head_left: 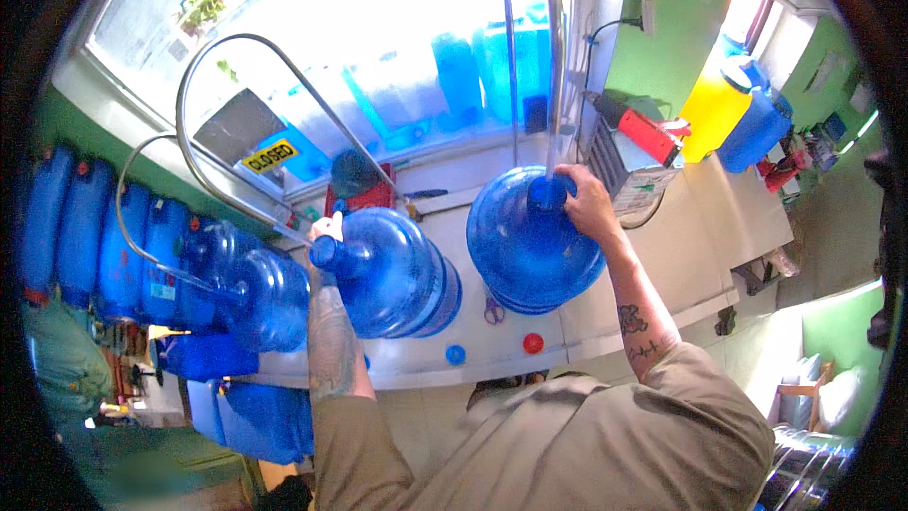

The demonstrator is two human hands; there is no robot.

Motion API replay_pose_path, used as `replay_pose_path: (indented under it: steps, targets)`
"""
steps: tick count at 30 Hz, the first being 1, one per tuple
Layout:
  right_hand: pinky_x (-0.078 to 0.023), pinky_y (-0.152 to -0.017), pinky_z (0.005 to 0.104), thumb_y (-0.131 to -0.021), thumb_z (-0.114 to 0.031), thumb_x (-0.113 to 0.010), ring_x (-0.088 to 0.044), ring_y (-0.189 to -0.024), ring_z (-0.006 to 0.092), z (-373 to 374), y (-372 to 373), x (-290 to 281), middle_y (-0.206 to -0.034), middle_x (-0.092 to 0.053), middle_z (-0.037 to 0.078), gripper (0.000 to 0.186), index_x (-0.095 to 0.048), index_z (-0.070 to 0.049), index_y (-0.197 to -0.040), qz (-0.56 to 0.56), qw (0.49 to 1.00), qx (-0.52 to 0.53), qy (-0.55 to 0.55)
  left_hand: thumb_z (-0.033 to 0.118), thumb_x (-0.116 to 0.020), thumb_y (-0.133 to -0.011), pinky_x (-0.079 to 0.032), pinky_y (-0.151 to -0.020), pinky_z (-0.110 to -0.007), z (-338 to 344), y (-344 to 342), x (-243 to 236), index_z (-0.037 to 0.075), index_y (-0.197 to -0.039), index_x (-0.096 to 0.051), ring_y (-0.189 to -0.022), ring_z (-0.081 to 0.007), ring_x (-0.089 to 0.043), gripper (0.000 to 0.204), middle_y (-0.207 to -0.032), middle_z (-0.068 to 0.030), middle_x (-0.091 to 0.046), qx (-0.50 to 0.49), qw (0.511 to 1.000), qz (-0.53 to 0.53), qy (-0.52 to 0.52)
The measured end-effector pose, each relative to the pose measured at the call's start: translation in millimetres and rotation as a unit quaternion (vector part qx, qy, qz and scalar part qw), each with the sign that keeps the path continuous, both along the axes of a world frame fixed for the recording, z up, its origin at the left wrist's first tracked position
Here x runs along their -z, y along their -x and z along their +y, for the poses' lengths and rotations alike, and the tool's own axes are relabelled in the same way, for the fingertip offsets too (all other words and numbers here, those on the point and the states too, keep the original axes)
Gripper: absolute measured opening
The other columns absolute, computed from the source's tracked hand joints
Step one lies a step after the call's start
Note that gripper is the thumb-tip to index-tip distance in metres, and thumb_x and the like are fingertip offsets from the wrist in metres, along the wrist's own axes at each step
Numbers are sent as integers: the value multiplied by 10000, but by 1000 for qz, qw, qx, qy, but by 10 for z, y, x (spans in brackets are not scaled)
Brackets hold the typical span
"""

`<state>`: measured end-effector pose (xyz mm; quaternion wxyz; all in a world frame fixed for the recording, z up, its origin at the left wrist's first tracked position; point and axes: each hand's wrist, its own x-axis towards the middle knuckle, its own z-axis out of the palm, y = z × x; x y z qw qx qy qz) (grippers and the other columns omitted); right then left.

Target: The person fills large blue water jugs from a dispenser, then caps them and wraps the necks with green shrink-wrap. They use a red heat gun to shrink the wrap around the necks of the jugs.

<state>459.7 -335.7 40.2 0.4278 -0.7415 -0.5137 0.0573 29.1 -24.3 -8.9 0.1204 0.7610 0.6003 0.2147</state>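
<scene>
Jugs (534, 251) — glossy, round-shouldered blue plastic

Two hands (326, 230) (588, 201), two large blue bottles (399, 273) (526, 251) at them, one red cap (532, 343), one yellow container (714, 112)

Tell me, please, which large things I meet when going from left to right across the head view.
Tall blue plastic containers in a row → translucent blue plastic bottle at the left hand → second such bottle at the right hand → yellow plastic container.
</scene>
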Motion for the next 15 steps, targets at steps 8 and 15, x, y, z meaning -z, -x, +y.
replay_pose_path:
  steps: [8,15]
  targets:
    - [-467,-993,448,-954,-320,-587,-608,-1144,370,-23,25,-30,-1212,-646,185,358,-654,-45,-1173,-4,1000,13,23,479,-596,-918,-514,-807,-472,21,-15,-29,37,-905,-741,-922,-415,-675,466,-957,-210,-709,-36,998,14,51]
    - [-467,-994,441,-945,-324,-596,-607,-1147,366,-7,31,-36,-1217,-646,178,363,-654,-50,-1177,-1,1000,16,24,466,-600,-928,-522,-787,-476,135,52,119,70,-889,-753,-914,-409,-685,426,-946,-190,-718,-34,998,16,45]
